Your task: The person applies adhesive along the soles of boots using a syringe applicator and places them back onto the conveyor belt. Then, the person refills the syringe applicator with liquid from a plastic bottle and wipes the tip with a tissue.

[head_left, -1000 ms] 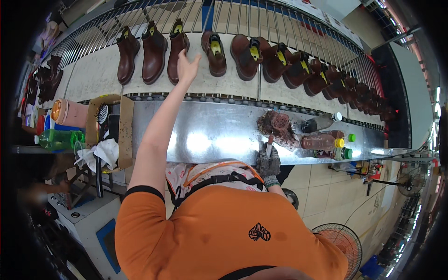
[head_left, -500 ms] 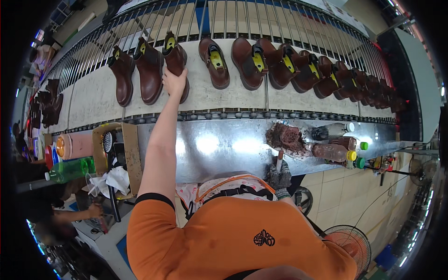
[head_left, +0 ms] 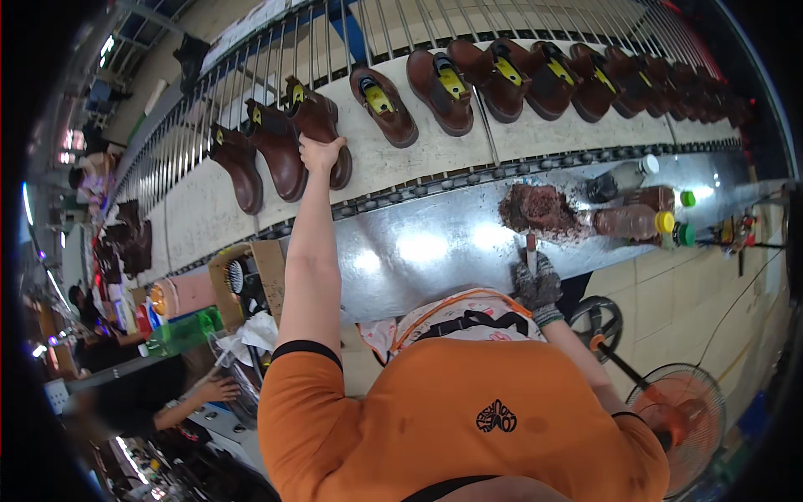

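The bare left hand (head_left: 320,154) is on the dark brown leather ankle boot with a yellow-green lining (head_left: 315,115), third from the left in the row on the pale, scuffed flat conveyor surface (head_left: 381,164); its grip is closed across the boot's lower front, thumb on one side and fingers on the other, though the fingertips underneath are hidden. The boot's long axis slants from the lined opening at upper left to the toe at lower right, so the shaft lies beyond the grip, away from the person, and the toe pokes out on the near side. The left hand is clearly nearer; the right hand in a grimy grey knit glove (head_left: 536,284) is well apart, at the desk's near edge, curled around a short stick-like tool with a reddish-brown tip (head_left: 531,251). To the left, a second dark brown leather boot (head_left: 280,159) sits close against the held one in this view, leaving little room that way. To the right is a narrow bare strip, then a low brown leather boot with its opening turned up (head_left: 383,105). On the near side, a dark metal roller chain (head_left: 435,183) borders the conveyor surface, and past it the shiny sheet-metal desk (head_left: 376,289) offers a broad open stretch.
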Demonstrator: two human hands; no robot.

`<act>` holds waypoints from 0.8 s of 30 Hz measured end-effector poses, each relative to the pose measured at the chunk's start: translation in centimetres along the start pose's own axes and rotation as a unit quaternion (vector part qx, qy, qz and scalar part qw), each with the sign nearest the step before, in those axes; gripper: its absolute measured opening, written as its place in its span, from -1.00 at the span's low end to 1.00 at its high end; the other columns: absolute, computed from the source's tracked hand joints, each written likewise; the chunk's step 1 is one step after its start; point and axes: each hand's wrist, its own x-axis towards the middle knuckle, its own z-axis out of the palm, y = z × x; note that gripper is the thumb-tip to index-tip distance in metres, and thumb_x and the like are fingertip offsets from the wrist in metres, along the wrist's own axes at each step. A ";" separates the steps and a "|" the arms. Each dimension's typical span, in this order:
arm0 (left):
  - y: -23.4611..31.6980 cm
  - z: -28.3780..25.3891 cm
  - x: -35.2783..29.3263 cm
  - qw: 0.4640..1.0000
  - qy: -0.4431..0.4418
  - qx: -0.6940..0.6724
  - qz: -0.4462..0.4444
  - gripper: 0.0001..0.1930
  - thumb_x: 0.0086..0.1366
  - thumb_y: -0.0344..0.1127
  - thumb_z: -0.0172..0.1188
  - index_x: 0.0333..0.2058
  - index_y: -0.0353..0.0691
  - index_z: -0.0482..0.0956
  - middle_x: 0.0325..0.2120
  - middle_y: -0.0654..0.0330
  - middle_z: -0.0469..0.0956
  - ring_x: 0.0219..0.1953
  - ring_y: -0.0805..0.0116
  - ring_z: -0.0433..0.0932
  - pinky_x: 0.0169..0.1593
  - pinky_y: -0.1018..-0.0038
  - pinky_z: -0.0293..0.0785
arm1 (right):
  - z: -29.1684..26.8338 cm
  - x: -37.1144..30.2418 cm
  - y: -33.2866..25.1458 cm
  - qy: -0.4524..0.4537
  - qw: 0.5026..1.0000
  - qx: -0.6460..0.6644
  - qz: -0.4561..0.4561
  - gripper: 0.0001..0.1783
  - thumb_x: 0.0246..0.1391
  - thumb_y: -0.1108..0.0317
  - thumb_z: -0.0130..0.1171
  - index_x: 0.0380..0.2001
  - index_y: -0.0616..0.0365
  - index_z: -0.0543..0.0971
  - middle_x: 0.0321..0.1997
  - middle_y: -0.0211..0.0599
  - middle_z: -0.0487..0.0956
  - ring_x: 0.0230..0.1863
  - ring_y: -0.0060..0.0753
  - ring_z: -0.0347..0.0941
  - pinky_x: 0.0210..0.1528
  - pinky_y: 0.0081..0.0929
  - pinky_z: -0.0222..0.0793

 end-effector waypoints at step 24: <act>-4.6 -16.4 -23.8 0.892 0.207 -0.370 0.158 -0.43 0.04 -0.40 0.31 0.03 -0.29 0.29 0.05 0.08 0.30 0.08 0.24 0.30 0.13 0.36 0.23 | 0.1 0.2 0.5 -0.016 1.000 0.025 0.007 -0.58 0.02 0.06 0.09 -0.11 0.05 0.51 -0.17 -0.09 0.56 -0.12 -0.05 0.48 -0.07 -0.23 0.37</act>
